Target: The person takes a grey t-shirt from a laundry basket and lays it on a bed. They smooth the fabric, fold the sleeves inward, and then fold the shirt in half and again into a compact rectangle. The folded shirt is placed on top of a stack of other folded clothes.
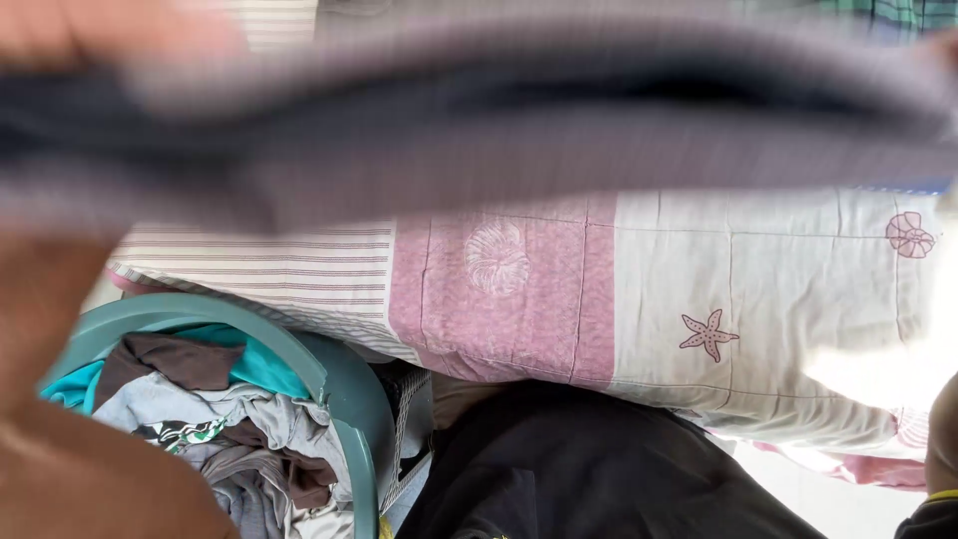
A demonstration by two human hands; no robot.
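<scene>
The grey garment (pixel 519 110) stretches in a blurred band across the whole top of the view, held up close to the camera and hanging above the patchwork quilt (pixel 699 289). At its left end the left hand (pixel 90 40) shows as a blurred patch at the top left corner, apparently closed on the cloth's edge, though the blur hides how the fingers lie. The right end runs out of the frame at the top right, and the right hand cannot be seen, so its hold cannot be told. A forearm (pixel 70 419) fills the near left side, just in front of the teal laundry basket (pixel 344 399), which is heaped with mixed clothes (pixel 220 419) in grey, brown and teal. The quilt lies on the bed beyond, with pink, white and striped squares and a starfish print (pixel 709 334) on the right. A dark cloth (pixel 589 469) lies near the middle, below the quilt's edge. For a clean fold, judging from this, the garment wants both ends held level and taut, seams matched, and lowered onto the flat quilt and kept well away from the basket's heap.
</scene>
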